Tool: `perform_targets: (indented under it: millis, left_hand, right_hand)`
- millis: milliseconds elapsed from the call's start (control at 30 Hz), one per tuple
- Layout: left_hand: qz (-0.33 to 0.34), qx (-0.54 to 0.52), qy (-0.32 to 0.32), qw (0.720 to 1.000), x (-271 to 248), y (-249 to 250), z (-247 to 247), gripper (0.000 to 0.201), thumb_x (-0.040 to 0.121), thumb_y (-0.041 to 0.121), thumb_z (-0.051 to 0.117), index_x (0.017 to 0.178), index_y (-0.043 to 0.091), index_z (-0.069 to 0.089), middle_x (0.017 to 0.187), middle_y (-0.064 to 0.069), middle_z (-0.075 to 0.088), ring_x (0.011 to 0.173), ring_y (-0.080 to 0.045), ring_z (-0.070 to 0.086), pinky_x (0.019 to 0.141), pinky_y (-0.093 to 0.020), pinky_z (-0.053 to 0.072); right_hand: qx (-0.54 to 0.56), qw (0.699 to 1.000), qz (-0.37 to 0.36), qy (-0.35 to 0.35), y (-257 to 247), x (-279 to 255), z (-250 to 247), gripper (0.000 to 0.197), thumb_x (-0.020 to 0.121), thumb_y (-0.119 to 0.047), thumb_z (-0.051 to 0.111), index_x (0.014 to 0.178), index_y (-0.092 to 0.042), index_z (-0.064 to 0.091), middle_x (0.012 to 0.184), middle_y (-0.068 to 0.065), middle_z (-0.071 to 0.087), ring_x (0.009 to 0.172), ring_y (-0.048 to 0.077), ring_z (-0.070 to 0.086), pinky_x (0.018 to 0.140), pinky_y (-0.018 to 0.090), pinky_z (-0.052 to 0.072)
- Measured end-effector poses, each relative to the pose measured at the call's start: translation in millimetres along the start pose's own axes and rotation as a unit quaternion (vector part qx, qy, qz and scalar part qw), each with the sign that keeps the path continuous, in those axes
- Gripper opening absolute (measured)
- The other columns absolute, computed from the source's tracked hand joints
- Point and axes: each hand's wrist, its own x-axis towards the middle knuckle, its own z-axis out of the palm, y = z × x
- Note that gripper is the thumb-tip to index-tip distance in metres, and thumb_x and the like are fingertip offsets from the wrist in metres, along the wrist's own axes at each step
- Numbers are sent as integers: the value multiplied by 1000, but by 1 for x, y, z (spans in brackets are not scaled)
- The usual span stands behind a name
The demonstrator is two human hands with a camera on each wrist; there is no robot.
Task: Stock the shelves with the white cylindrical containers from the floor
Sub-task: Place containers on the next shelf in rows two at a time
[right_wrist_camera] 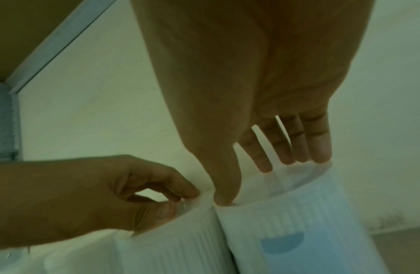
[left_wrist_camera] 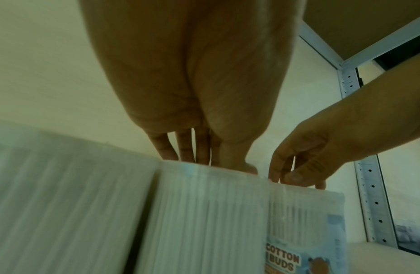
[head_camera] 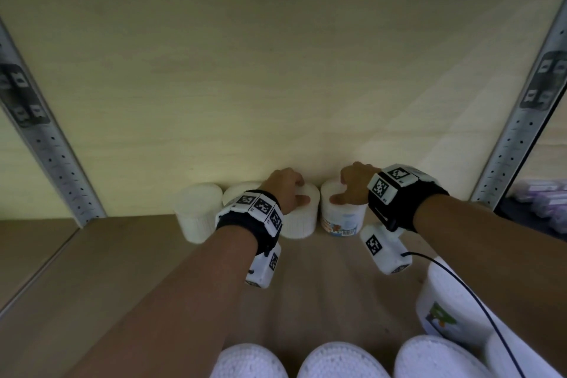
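Observation:
Several white ribbed cylindrical containers stand in a row on the wooden shelf (head_camera: 107, 255) against the back panel. My left hand (head_camera: 299, 192) grips the lid of the third container (head_camera: 299, 224) from above, its thumb on the front rim; this hand (right_wrist_camera: 178, 202) pinches the rim in the right wrist view. My right hand (head_camera: 343, 189) spans the top of the labelled fourth container (head_camera: 343, 221), with the thumb on the near rim and the fingertips (right_wrist_camera: 319, 152) at the far rim. The two containers (left_wrist_camera: 204, 213) (left_wrist_camera: 305, 213) touch side by side.
Two more containers (head_camera: 198, 212) (head_camera: 242, 190) stand left of my hands. Nearer me are a labelled tub (head_camera: 441, 301) and several white lids (head_camera: 340, 359) along the bottom edge. Perforated metal uprights (head_camera: 55, 163) (head_camera: 515, 138) frame the bay. Purple packs (head_camera: 540, 193) lie at the far right.

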Motion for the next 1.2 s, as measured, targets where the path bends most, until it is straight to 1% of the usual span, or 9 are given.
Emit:
perform_targets:
  millis: [133,233,367,467,567,700,867,1000,1200]
  left_hand:
    - [-1,-1,1,1000,0,0,0,51,88,31,64,132,8,51,138,-11,49,128,-28,45,107,-39,39]
    - [2,-6,3,1000,0,0,1,51,88,30,64,131,7,52,137,-11,49,128,-28,46,107,-39,39]
    - [4,-11,9,1000,-1,-1,2,50,88,30,64,131,8,52,137,-10,50,127,-27,46,106,-39,39]
    - [5,-5,10,1000,-1,0,1,51,88,30,63,132,7,51,138,-11,49,128,-28,46,107,-39,39]
    - [8,-3,9,1000,-2,1,1,50,89,30,62,133,7,51,138,-11,48,129,-28,44,107,-40,38]
    - [9,5,7,1000,-3,1,3,50,90,30,60,133,7,49,139,-11,47,129,-29,43,108,-42,37]
    - [6,11,3,1000,-4,2,3,50,91,31,59,135,8,48,140,-11,46,130,-29,41,108,-42,36]
    - [4,9,-1,1000,-4,2,4,50,92,31,58,135,8,48,140,-10,45,130,-29,41,109,-43,35]
    - [1,-4,2,1000,-3,2,4,50,91,30,60,134,8,49,140,-11,45,130,-29,41,109,-43,36]
  right_hand:
    - [-32,999,-12,30,-5,-1,5,46,88,-53,53,102,-10,57,121,15,57,106,32,60,93,37,49]
    - [-3,999,-25,21,-5,-2,1,49,89,-47,56,109,-3,64,115,16,63,96,30,64,90,37,53]
    - [11,999,-43,0,-1,-2,0,48,89,-33,60,125,0,58,129,18,58,116,33,58,99,38,47]
    - [23,998,-50,-25,3,0,-2,57,88,-27,62,140,-13,43,147,9,41,132,28,44,106,34,38]
    - [35,996,-52,-55,4,-2,-8,58,89,-21,61,143,-18,40,152,7,35,138,27,39,111,35,36]
    - [45,998,-34,-5,2,-2,-10,52,90,-32,60,136,-12,49,143,10,47,128,29,49,106,37,43]
    - [-1,1000,9,7,-1,2,5,66,85,-55,57,130,-7,51,135,14,51,120,32,54,101,40,46]
    - [-14,1000,9,19,-6,3,8,55,89,-49,55,122,-5,55,129,16,51,117,33,54,97,37,45]
    - [4,999,-33,3,5,5,6,58,89,-40,58,135,-7,47,138,15,47,124,32,50,104,38,43]
